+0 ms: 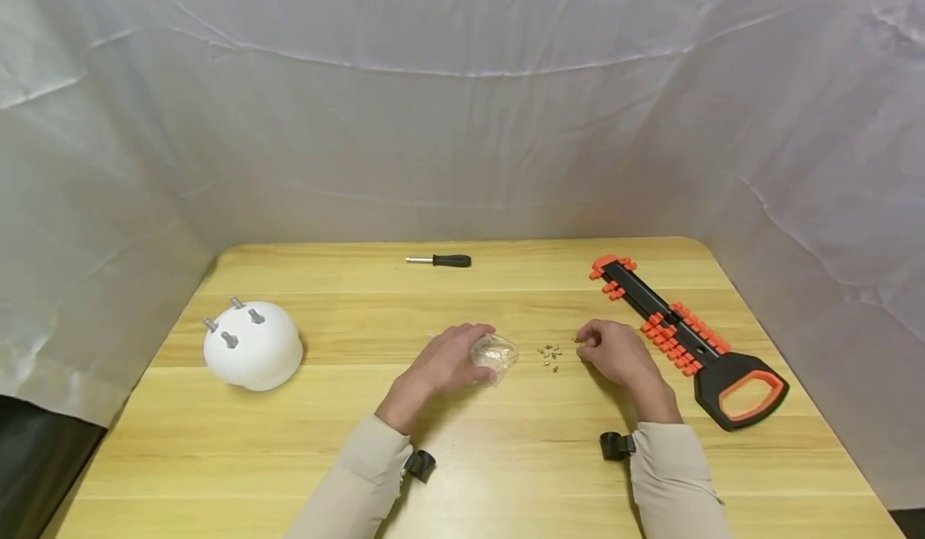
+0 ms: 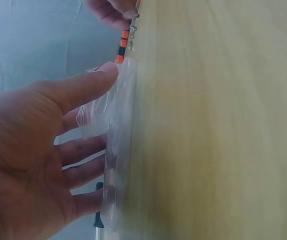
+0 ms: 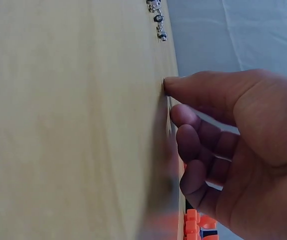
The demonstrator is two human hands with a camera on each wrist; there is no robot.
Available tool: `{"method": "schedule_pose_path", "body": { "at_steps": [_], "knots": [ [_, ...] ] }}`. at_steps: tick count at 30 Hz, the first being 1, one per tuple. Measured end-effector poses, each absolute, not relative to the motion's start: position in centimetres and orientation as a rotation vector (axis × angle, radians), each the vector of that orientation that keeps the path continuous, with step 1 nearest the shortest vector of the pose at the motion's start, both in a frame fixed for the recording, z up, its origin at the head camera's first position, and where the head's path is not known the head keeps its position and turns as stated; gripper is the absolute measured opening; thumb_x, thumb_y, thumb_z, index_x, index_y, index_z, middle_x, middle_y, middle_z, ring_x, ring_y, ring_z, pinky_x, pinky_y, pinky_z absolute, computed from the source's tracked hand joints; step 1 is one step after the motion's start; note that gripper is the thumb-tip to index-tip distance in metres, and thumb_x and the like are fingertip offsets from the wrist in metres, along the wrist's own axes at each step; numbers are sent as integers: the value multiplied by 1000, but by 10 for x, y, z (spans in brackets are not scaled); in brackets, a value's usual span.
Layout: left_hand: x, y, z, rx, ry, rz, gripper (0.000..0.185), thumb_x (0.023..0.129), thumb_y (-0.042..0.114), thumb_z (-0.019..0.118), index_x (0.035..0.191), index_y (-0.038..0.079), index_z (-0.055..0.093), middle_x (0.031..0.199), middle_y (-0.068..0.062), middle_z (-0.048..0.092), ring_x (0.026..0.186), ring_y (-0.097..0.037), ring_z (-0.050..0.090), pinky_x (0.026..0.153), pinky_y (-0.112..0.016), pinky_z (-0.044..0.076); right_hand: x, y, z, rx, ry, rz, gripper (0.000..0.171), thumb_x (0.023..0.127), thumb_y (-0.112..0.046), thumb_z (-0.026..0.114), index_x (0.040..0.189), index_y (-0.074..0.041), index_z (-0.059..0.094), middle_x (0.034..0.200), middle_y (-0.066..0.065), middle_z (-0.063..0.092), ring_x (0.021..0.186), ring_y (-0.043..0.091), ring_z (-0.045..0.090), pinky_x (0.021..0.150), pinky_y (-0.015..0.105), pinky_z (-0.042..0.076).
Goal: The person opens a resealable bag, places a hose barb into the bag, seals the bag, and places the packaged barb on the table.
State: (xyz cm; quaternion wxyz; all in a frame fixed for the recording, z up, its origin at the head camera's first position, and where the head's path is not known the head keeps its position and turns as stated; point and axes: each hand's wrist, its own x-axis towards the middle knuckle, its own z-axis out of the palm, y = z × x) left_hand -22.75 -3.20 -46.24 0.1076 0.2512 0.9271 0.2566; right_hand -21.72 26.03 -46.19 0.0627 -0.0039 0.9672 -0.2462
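Clear plastic bag [image 1: 499, 352] on the wooden table [image 1: 506, 475], in the head view near the middle, held in the left hand [image 1: 448, 360], with thumb on its near side and fingers on its far side. Just right of it, loose cluster of small metal parts [image 1: 548, 354] on the wood. Next along, right hand [image 1: 614, 353], thumb and forefinger close together, with a single metal piece [image 1: 576, 340] at their tips; cannot tell a pinch from a mere touch. Near the far edge, screwdriver [image 1: 451, 261], black handle to the right. At the left, white rounded body [image 1: 253, 354] with four grey pegs. At the right, black-and-orange tool [image 1: 679, 334] lying aslant, looped handle nearest. Around the table, grey cloth [image 1: 462, 137]. In the left wrist view, bag along the tabletop, film crumpled by the thumb, other fingers spaced apart and reaching to the film; beyond it, metal parts and, at the top, part of the right hand. In the right wrist view, thumb extended, tip down at the table, three fingers curled side by side; above the tip, metal parts, and below, orange bits of the tool.
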Motion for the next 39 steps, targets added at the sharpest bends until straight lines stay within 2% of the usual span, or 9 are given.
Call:
{"method": "schedule_pose_path", "body": {
  "at_steps": [7, 18, 27, 39],
  "knots": [
    [-227, -31, -462, 731, 2729, 752, 68, 82, 40, 75, 142, 26, 46, 141, -2, 53, 128, -26, 50, 107, -48, 41, -215, 262, -463, 60, 2933, -735, 11, 89, -24, 68, 92, -14, 73, 85, 1, 68, 75, 15, 57, 67, 31, 45],
    [-227, -31, -462, 732, 2724, 769, 68, 82, 39, 75, 142, 26, 46, 142, -3, 52, 129, -26, 49, 107, -47, 41, -212, 259, -462, -79, 2893, -706, 16, 98, -18, 54, 100, -8, 66, 95, 7, 60, 80, 19, 52, 73, 34, 45],
    [-226, -31, -463, 735, 2715, 782, 68, 82, 40, 75, 142, 24, 46, 140, -4, 54, 128, -26, 49, 105, -48, 42, -211, 241, -462, -203, 2928, -930, 11, 98, -18, 55, 100, -10, 63, 101, 7, 58, 86, 19, 54, 75, 33, 46],
    [-226, -32, -465, 744, 2724, 795, 69, 81, 39, 76, 142, 24, 46, 138, -3, 54, 126, -24, 50, 103, -44, 45, -212, 215, -464, -373, 2852, -1056, 5, 97, -17, 58, 97, -15, 63, 98, 2, 56, 83, 14, 53, 73, 30, 47]
  ]
}}
